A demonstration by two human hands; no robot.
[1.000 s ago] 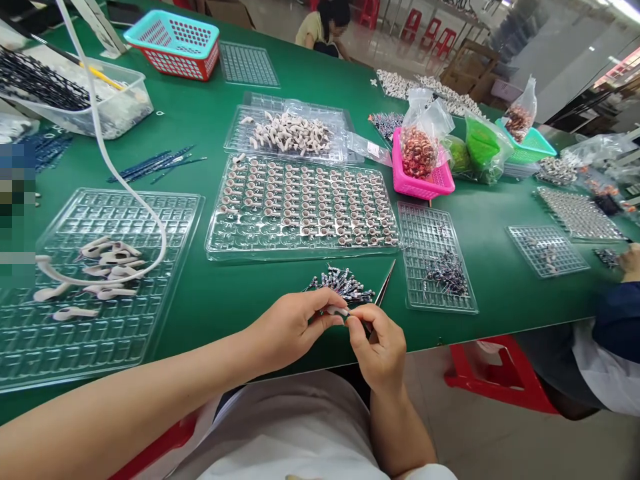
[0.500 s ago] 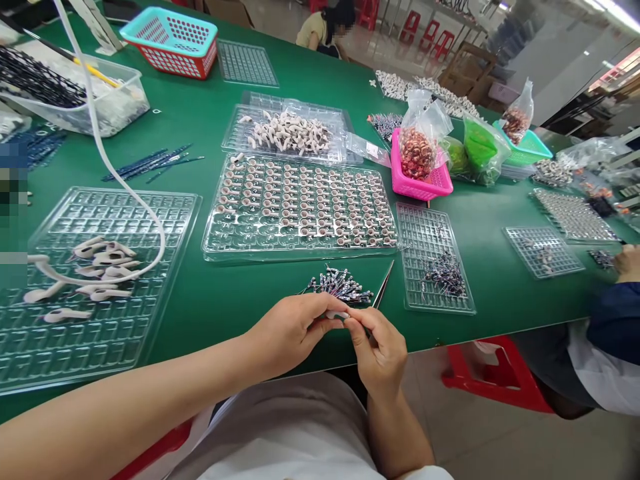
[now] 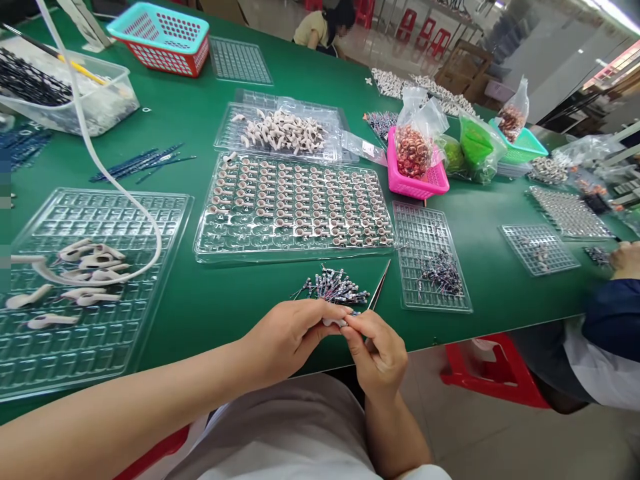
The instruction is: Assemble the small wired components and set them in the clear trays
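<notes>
My left hand [image 3: 295,337] is closed, its thumb and fingertips pinching a white earbud shell [image 3: 334,323] partly hidden by the fingers. Against the shell's right end, my right hand [image 3: 380,353] pinches a small part with a bluish tip [image 3: 354,313], mostly covered. Metal tweezers [image 3: 380,285] stick out beyond the right hand and appear tucked in it. Just past both hands lies a heap of small wired components [image 3: 337,285]. Behind that, a clear tray [image 3: 225,248] holds rows of earbud shells with round open ends.
White shells [image 3: 287,130] are piled on trays farther back. At left, a tray [image 3: 107,340] carries several white earbuds, with a white cable [image 3: 127,190] arching over it. A smaller tray [image 3: 417,227] with wired components and a pink basket [image 3: 420,187] stand right. A co-worker's sleeve [image 3: 613,313] shows far right.
The fingertips have shifted slightly on the earbud shell, which sits a little lower, and a bluish tip now shows between the hands. The whole view has moved slightly.
</notes>
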